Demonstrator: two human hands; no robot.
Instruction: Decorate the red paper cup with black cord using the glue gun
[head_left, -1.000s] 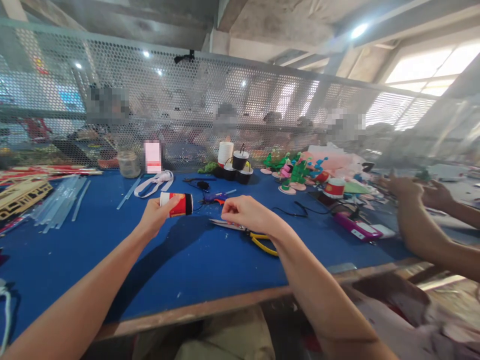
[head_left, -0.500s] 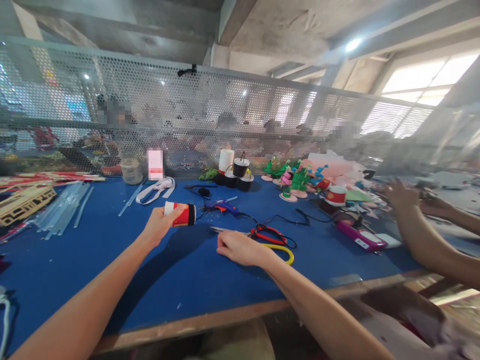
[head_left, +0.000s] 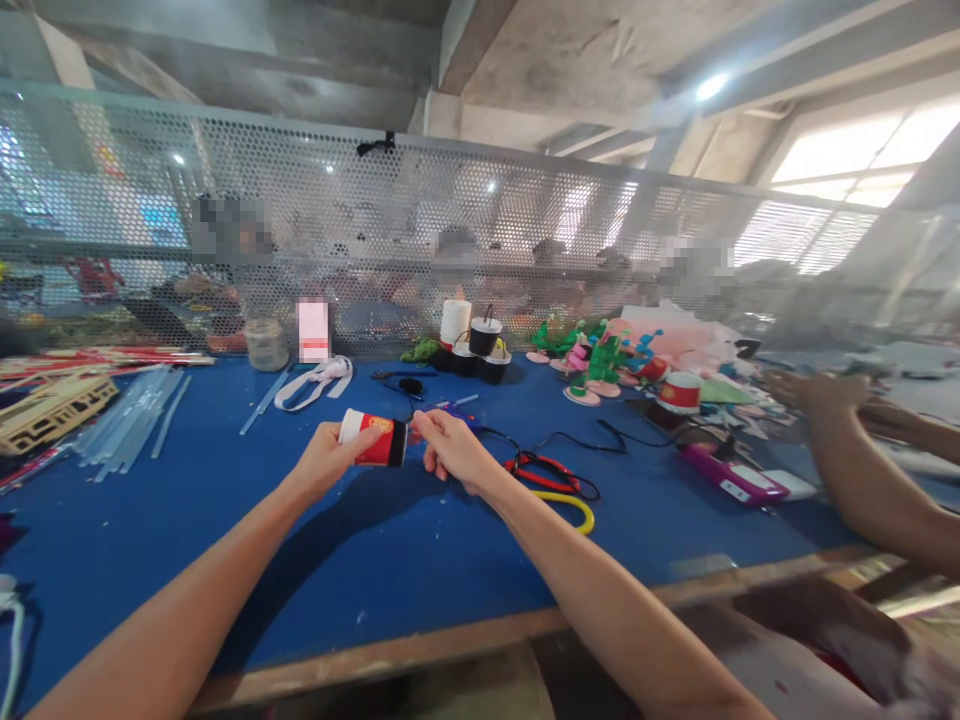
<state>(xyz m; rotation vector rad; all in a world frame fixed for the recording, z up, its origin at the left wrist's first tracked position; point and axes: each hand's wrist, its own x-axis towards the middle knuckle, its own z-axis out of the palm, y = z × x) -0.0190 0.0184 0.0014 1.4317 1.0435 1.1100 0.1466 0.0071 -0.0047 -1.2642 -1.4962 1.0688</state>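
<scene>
My left hand (head_left: 324,460) is wrapped round a small paper cup (head_left: 367,440) with white, red and black bands. The cup lies on its side in the air, its black end toward the right. At that end my right hand (head_left: 448,447) has its fingertips pinched together, close against the black band; whatever they grip is hidden. Behind the right hand a blue glue gun (head_left: 459,410) lies partly covered on the table. Scissors with a red handle loop (head_left: 551,470) and a yellow handle loop (head_left: 574,508) rest beside my right forearm, their blades out of sight.
Small black-and-white buckets (head_left: 486,336) stand at the back by a stack of white cups (head_left: 455,322). Clear glue sticks (head_left: 135,415) lie left, green craft figures (head_left: 604,362) right. A purple power strip (head_left: 731,475) has a cord. Another person's arm (head_left: 847,450) reaches in at right.
My right hand has lifted from beside the scissors and moved up to the cup's black end. The cup in my left hand has shifted slightly right and down.
</scene>
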